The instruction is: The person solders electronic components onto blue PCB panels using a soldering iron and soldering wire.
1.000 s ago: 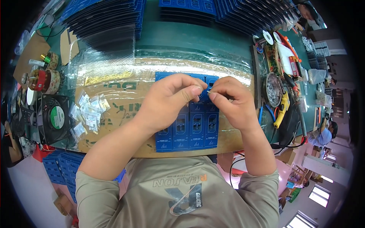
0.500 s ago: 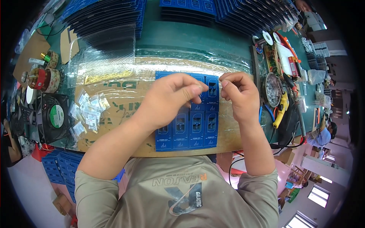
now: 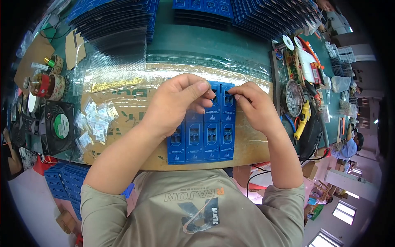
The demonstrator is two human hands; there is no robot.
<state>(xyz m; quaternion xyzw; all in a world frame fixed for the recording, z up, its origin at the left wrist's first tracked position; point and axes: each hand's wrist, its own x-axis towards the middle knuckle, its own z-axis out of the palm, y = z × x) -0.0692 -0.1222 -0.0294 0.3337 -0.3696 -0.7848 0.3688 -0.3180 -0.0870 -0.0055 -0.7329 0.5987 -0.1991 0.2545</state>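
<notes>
A blue circuit board panel (image 3: 203, 142), divided into several like sections with dark cut-outs, lies flat on brown cardboard in front of me. Over its far left part hovers my left hand (image 3: 181, 99), thumb and fingers pinched together; whatever is between them is too small to name. My right hand (image 3: 253, 103) reaches in from the right, its thumb and forefinger closed at the panel's far right section. Anything at those fingertips is too small to make out. The left hand hides part of the panel's far left sections.
Stacks of blue boards (image 3: 111, 22) line the far edge. Left of the panel are small clear packets (image 3: 98, 119), a black fan (image 3: 57, 125) and gold-coloured pins (image 3: 117, 84) on a clear bubble-patterned sheet. On the right are a round metal dish (image 3: 293, 99) and a yellow-handled tool (image 3: 303, 119).
My right hand has moved slightly left, bringing its fingertips onto the far right section of the panel. My left hand has drawn back left, away from the right hand.
</notes>
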